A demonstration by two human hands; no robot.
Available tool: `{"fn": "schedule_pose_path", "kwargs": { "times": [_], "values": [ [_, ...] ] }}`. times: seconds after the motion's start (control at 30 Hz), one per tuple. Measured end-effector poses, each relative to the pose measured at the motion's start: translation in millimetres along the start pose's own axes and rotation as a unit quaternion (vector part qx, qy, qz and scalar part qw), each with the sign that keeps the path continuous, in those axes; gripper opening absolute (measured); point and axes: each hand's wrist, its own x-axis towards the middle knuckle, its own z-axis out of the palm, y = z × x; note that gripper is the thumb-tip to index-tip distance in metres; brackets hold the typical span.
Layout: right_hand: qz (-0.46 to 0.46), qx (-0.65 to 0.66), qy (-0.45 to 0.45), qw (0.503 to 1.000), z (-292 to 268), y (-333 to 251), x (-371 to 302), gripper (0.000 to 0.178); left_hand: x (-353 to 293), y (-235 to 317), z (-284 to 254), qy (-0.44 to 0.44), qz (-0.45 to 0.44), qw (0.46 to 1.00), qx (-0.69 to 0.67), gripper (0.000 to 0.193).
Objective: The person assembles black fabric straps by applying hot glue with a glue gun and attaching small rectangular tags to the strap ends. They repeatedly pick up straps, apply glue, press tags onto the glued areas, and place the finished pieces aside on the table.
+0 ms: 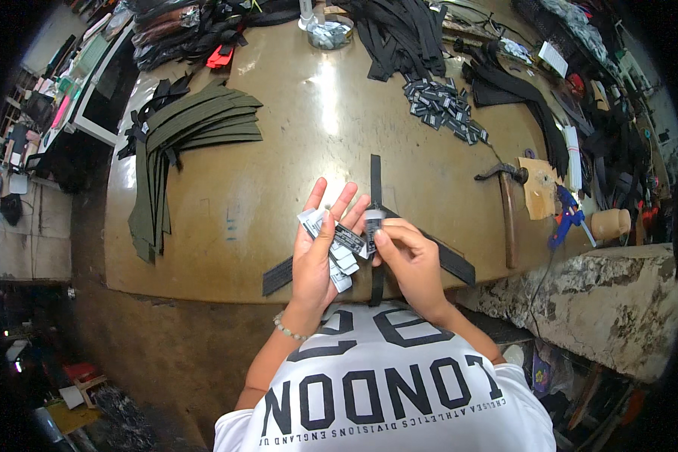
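Near the table's front edge, my left hand [315,252] is palm up, with its thumb pressed down on several small black-and-white fabric labels [342,260]. Its fingers stretch away from me. Beside it, my right hand [413,264] pinches one dark label [373,226] with a pale top edge between thumb and fingertips. Beneath both hands lie black webbing straps [376,177], one running away from me and others slanting out to the left and right. Where the straps meet is hidden by my hands.
Olive-green strips [203,120] are fanned at the left. At the far right lies a heap of small dark labels [444,109], with black straps [403,34] behind it. A hammer [511,218], a blue glue gun [566,218] and a tape roll [609,224] lie along the right edge.
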Motion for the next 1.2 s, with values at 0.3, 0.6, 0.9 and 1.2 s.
{"fn": "schedule_pose_path", "kwargs": {
  "times": [0.3,0.6,0.9,1.2],
  "values": [
    [-0.224,-0.337,-0.110,0.908,-35.7,-5.9,-4.9,0.026,16.3,-1.1,-4.6,0.080,-0.010,0.993,-0.087,0.030],
    [-0.212,-0.309,-0.150,0.915,-35.4,-13.4,-6.0,0.024,11.0,16.5,-3.5,0.070,0.001,0.997,0.023,0.035],
    [-0.151,-0.288,-0.141,0.935,-45.0,-14.8,-21.2,0.021,4.6,23.2,25.9,0.145,0.034,0.987,0.063,0.040],
    [0.214,0.264,-0.125,0.932,-63.4,-23.1,-6.0,0.012,-2.0,63.0,-21.7,0.091,0.102,0.917,0.376,0.021]
  ]
}}
